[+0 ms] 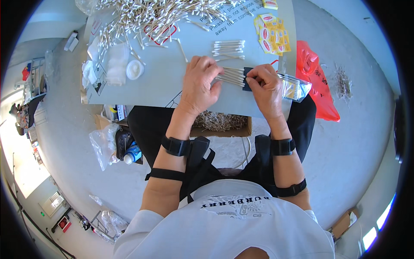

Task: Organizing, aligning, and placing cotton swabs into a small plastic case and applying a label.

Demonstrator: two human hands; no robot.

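Between my hands lies a small row of white-tipped cotton swabs (233, 77), side by side on the table. My left hand (199, 84) curls round their left ends, thumb on the near side and fingers on the far side. Under the right-hand tips sits a dark flat piece (246, 83). At its right edge my right hand (265, 86) is closed in a pinch; its fingertips hide what they hold, if anything. Just beyond, another group of swabs (228, 46) is laid out in a loose row. A clear packet of swabs (295, 88) lies beside my right wrist.
A big heap of swabs (159, 17) covers the table's far left. Yellow-and-white labels (274, 35) lie far right. At left are a round white tub (135, 69) and a clear plastic roll (117, 64). A red bag (317, 86) hangs right; a box of swabs (222, 122) stands below the edge.
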